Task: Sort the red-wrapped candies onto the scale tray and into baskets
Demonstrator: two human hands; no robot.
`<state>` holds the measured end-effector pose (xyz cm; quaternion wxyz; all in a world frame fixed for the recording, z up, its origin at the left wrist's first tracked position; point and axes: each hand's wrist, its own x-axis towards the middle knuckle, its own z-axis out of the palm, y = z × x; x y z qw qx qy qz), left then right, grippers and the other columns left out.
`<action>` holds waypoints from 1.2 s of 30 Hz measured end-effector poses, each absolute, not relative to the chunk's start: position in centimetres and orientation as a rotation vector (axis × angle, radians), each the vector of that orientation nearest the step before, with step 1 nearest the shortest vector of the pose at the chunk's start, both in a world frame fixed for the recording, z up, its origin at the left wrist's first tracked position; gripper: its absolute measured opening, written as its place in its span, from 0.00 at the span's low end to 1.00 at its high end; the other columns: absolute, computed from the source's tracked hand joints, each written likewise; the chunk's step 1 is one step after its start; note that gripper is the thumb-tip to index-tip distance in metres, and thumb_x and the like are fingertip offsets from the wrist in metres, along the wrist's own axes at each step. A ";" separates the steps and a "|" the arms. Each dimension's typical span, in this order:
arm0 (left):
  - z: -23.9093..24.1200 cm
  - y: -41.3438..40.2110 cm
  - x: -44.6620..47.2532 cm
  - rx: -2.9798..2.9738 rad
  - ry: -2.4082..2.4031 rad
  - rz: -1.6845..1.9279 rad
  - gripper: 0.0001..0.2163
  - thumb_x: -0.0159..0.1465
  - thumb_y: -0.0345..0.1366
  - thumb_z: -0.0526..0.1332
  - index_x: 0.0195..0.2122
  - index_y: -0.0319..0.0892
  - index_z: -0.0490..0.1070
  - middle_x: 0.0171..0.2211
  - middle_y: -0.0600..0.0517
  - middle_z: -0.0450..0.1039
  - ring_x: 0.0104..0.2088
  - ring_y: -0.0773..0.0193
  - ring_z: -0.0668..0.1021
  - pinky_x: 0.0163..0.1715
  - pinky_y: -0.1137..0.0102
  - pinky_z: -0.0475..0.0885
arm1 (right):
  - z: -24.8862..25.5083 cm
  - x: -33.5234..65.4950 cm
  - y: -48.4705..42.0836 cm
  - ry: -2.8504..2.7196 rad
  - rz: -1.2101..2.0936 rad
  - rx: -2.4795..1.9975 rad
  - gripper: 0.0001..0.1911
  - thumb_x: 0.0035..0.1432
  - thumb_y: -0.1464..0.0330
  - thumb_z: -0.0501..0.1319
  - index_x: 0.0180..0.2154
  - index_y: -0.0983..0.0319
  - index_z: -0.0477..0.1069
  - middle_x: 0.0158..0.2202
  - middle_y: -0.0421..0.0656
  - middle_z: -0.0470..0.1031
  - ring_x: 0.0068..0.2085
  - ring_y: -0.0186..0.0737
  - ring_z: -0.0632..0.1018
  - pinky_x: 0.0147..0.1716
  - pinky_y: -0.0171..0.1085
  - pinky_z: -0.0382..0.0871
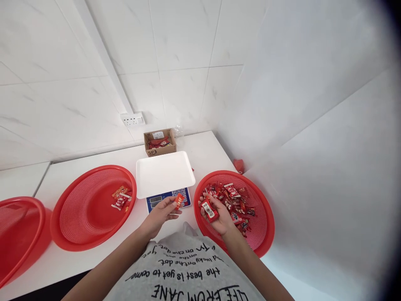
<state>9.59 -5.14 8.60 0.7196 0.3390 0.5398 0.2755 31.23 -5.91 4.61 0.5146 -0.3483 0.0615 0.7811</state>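
Note:
Between the fingers of my left hand (pixel 161 215) is a small orange-red wrapped candy (pixel 178 201), held in front of the scale's keypad. My right hand (pixel 221 217) is closed around a red packet with a white label (pixel 209 210), above the near left part of the right red basket (pixel 268 217). Many red wrapped snacks (pixel 232 190) lie inside that basket. A digital scale (pixel 156 200) with a blue panel and a white tray (pixel 165 173) stands in the middle. The middle red basket (pixel 90 209) holds a few orange and red wrapped snacks (pixel 121 201).
At the back of the white table (pixel 200 146) is a cardboard box (pixel 160 149) with red packets inside. Another red basket (pixel 23 234) is cut off at the left edge. A red bag (pixel 238 166) sits by the right wall. A socket (pixel 133 119) is on the tiled wall.

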 end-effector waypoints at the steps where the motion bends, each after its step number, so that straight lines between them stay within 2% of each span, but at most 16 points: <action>1: 8.6 -5.0 9.3 0.753 1.199 0.622 0.20 0.55 0.49 0.65 0.44 0.43 0.71 0.44 0.47 0.74 0.41 0.59 0.76 0.44 0.64 0.69 | 4.6 31.1 -5.9 0.148 1.878 -0.833 0.05 0.57 0.73 0.61 0.38 0.65 0.73 0.33 0.45 0.78 0.31 0.35 0.79 0.28 0.31 0.75; 7: 8.7 -3.8 7.2 0.776 1.247 0.664 0.22 0.51 0.49 0.68 0.42 0.42 0.72 0.44 0.47 0.74 0.40 0.60 0.75 0.41 0.67 0.69 | 4.5 29.4 -6.2 0.142 1.877 -0.841 0.06 0.57 0.72 0.61 0.38 0.65 0.72 0.33 0.45 0.78 0.31 0.35 0.79 0.28 0.32 0.75; 16: 8.0 -3.7 5.1 0.683 1.195 0.742 0.18 0.55 0.50 0.65 0.36 0.41 0.71 0.28 0.52 0.75 0.31 0.65 0.76 0.38 0.68 0.69 | 4.9 26.7 -5.5 0.079 1.916 -0.890 0.08 0.58 0.72 0.60 0.41 0.64 0.71 0.35 0.47 0.80 0.34 0.39 0.81 0.34 0.37 0.77; 23: 6.8 0.5 3.9 0.640 1.322 0.786 0.16 0.57 0.47 0.65 0.36 0.41 0.67 0.29 0.50 0.75 0.27 0.68 0.75 0.35 0.71 0.69 | 5.2 25.8 -5.7 0.093 1.917 -0.907 0.09 0.59 0.72 0.59 0.42 0.64 0.71 0.36 0.48 0.80 0.35 0.40 0.81 0.33 0.37 0.77; 26: 6.4 2.3 3.7 0.682 1.342 0.781 0.20 0.57 0.49 0.64 0.45 0.42 0.66 0.33 0.50 0.74 0.28 0.68 0.76 0.35 0.71 0.69 | 5.1 25.8 -6.0 0.104 1.922 -0.898 0.08 0.59 0.72 0.60 0.41 0.64 0.71 0.36 0.48 0.80 0.36 0.40 0.82 0.33 0.37 0.77; 29: 6.3 2.5 3.8 0.738 1.382 0.720 0.33 0.56 0.52 0.64 0.59 0.46 0.55 0.37 0.49 0.74 0.29 0.65 0.77 0.36 0.67 0.69 | 4.8 25.8 -6.4 0.096 1.916 -0.888 0.08 0.58 0.72 0.61 0.41 0.64 0.72 0.36 0.47 0.80 0.36 0.40 0.81 0.33 0.37 0.77; 31: 6.5 1.6 4.2 0.789 1.397 0.660 0.38 0.55 0.52 0.65 0.62 0.47 0.51 0.37 0.49 0.75 0.28 0.64 0.77 0.35 0.66 0.69 | 4.5 25.6 -6.6 0.084 1.914 -0.893 0.09 0.57 0.72 0.61 0.42 0.64 0.72 0.37 0.47 0.80 0.36 0.40 0.81 0.34 0.37 0.77; 34: 6.9 -1.0 5.3 0.851 1.342 0.553 0.31 0.53 0.51 0.66 0.54 0.42 0.64 0.35 0.47 0.76 0.29 0.62 0.76 0.33 0.67 0.70 | 3.9 25.1 -7.0 0.076 1.941 -0.890 0.11 0.57 0.72 0.62 0.43 0.64 0.71 0.38 0.48 0.80 0.37 0.40 0.81 0.34 0.38 0.77; 36: 7.1 -2.9 6.3 0.859 1.222 0.461 0.25 0.53 0.51 0.66 0.47 0.41 0.69 0.36 0.46 0.77 0.31 0.61 0.77 0.34 0.66 0.70 | 3.4 24.7 -7.3 0.071 1.966 -0.881 0.12 0.56 0.72 0.63 0.43 0.63 0.72 0.37 0.46 0.80 0.35 0.39 0.81 0.32 0.38 0.77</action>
